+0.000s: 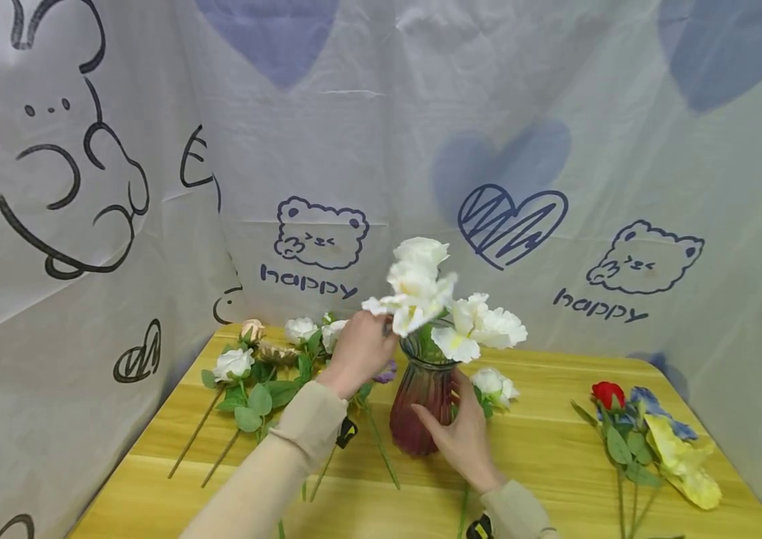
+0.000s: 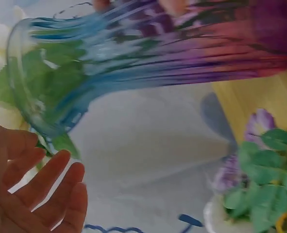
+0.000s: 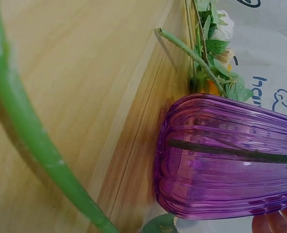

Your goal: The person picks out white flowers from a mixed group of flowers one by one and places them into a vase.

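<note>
A ribbed glass vase (image 1: pixel 411 415), blue-grey at the neck and purple-red below, stands upright on the wooden table. White ruffled flowers (image 1: pixel 421 288) rise from its mouth, and more white blooms (image 1: pixel 485 328) lean right over the rim. My right hand (image 1: pixel 465 442) grips the vase's right side, thumb in front. Some right fingers (image 3: pixel 277 222) show beside the purple glass in the right wrist view. My left hand (image 1: pixel 362 348) is at the rim's left, fingertips hidden in the head view. Its thumb and index finger pinch a green stem (image 2: pixel 42 144) under the white flowers in the left wrist view.
Left of the vase lie white roses (image 1: pixel 233 364), a beige rose (image 1: pixel 252 330) and leafy stems. A white flower (image 1: pixel 494 387) lies behind the right hand. At far right are a red rose (image 1: pixel 608 394), a blue flower (image 1: pixel 653 404) and a yellow flower (image 1: pixel 684 464). Printed cloth surrounds the table.
</note>
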{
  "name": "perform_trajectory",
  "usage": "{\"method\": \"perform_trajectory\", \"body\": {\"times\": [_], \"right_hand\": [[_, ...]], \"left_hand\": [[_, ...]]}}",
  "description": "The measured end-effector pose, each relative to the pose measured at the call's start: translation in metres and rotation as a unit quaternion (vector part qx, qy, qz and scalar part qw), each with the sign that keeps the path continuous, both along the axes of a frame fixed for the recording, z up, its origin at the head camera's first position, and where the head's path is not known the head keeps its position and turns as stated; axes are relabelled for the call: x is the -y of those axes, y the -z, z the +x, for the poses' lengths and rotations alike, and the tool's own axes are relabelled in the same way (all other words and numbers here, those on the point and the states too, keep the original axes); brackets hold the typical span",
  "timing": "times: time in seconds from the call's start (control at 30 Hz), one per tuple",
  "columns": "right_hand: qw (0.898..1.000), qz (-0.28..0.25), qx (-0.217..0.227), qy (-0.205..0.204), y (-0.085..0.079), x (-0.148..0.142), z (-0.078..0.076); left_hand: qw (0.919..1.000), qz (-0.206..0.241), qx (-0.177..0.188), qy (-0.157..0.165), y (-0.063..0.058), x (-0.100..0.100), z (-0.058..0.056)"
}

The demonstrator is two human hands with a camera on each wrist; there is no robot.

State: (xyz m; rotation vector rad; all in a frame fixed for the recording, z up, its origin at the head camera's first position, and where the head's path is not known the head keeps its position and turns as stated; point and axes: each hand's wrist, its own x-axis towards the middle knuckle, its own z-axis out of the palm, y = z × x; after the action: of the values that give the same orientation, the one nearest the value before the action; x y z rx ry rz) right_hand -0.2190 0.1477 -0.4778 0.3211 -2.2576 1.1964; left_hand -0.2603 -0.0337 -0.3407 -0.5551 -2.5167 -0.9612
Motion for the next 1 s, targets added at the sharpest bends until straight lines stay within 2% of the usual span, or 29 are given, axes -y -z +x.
{"method": "perform_trajectory", "body": {"times": [0.07, 0.17, 0.23, 0.37, 0.57, 0.7, 1.0], "right_hand": [[1.0, 0.001, -0.002, 0.001, 0.0, 0.0, 0.0], [1.0, 0.0, -0.007, 0.002, -0.001, 0.0, 0.0], [1.0, 0.001, -0.01, 0.003, -0.001, 0.0, 0.0], [1.0, 0.0, -0.013, 0.002, 0.0, 0.001, 0.0], [1.0, -0.016, -0.008, 0.003, 0.0, 0.003, 0.0], [0.999, -0.027, 0.009, 0.017, -0.002, 0.004, 0.0], [0.997, -0.001, 0.031, 0.067, -0.006, 0.01, -0.003]], "left_hand": [[0.9991, -0.039, 0.006, -0.016, 0.006, 0.005, 0.0], [0.9985, -0.052, 0.012, -0.013, 0.016, 0.014, 0.0], [0.9991, -0.038, 0.017, 0.003, 0.023, 0.019, 0.001], [0.9984, -0.008, 0.054, 0.017, 0.036, 0.028, 0.005], [0.9935, -0.007, 0.113, -0.004, 0.053, 0.039, 0.01], [0.9922, -0.011, 0.124, -0.011, 0.062, 0.047, 0.013], [0.9877, -0.013, 0.151, -0.041, 0.078, 0.074, 0.027]]}}
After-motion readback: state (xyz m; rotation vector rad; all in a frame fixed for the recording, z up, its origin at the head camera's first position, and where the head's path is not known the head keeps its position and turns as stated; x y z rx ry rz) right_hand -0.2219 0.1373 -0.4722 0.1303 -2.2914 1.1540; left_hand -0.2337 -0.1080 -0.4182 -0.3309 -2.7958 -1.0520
